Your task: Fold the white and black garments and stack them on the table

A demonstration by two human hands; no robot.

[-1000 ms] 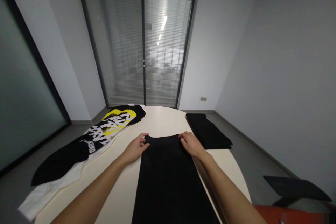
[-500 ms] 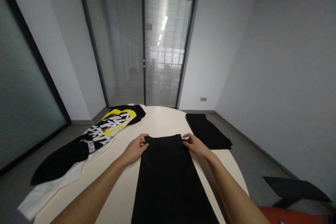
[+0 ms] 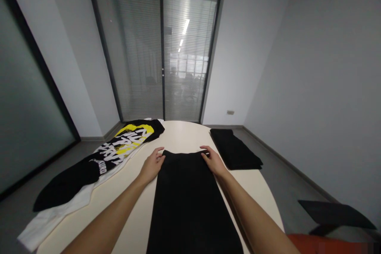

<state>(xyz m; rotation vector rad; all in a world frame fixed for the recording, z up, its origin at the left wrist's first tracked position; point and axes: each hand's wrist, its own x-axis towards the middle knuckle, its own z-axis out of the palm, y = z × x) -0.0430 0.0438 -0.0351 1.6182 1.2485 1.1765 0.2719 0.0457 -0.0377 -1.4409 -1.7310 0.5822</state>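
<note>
A long black garment (image 3: 190,202) lies flat on the table before me, its far edge shaped like a waistband; whether it is trousers I cannot tell for sure. My left hand (image 3: 151,164) is at its far left corner, thumb and fingers pinching the edge. At the far right corner, my right hand (image 3: 214,161) pinches the cloth between thumb and fingers. The garment's near end runs out of the bottom of the view.
On the left of the pale round-edged table (image 3: 184,137) lie a black printed shirt (image 3: 125,143) and white cloth (image 3: 56,216) beneath it. Folded black clothing (image 3: 235,151) rests at the right edge. A chair part (image 3: 336,212) stands lower right.
My right hand shifted right with the corner's edge, then back left and slightly away from me. The garment's far edge now lies a little farther off and smoother. The left hand moved slightly forward.
</note>
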